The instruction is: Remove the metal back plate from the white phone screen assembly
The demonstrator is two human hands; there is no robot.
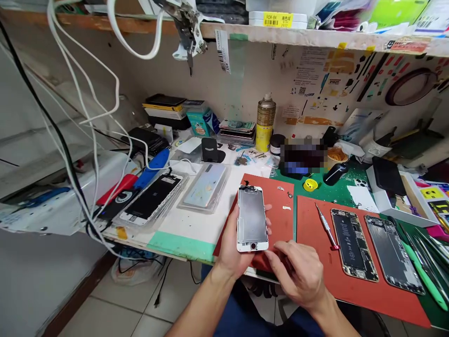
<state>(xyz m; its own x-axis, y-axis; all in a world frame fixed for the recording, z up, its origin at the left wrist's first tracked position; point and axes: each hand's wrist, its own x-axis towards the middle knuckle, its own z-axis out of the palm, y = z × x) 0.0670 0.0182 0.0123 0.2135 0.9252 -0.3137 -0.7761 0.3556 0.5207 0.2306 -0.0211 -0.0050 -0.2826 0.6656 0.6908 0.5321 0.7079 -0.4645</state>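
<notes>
- Workbench: runs the full width in front of you, white surface at left, green mat at right.
- Two red mats side by side: left red mat under your held work, right red mat beside it.
- Spray can: upright at the back of the bench, yellow lower half.
- Left hand: palm up above the near part of the left red mat, closed around the screen panel; thumb along one long edge, fingertips showing past the other.
- Right hand: just beside the panel's near right corner, fingers curled, your thumb and forefinger apart. Cannot tell whether the thumb touches the panel.
- Phone body: on the right red mat, opened, black battery and circuit board exposed.
- Dark phone part: to the right of that body, inner side up, lying at a slant.
- Screen panel: clamped in your left hand, metal backing up, white border, round button at the end nearest you, flex cables at the far end.
- Screwdriver: on the right red mat, tip pointing away, red cap near the phone body.
- Yellow pot: on the green mat, behind the red mats.
- Small metal piece: far right corner of the left red mat.
</notes>
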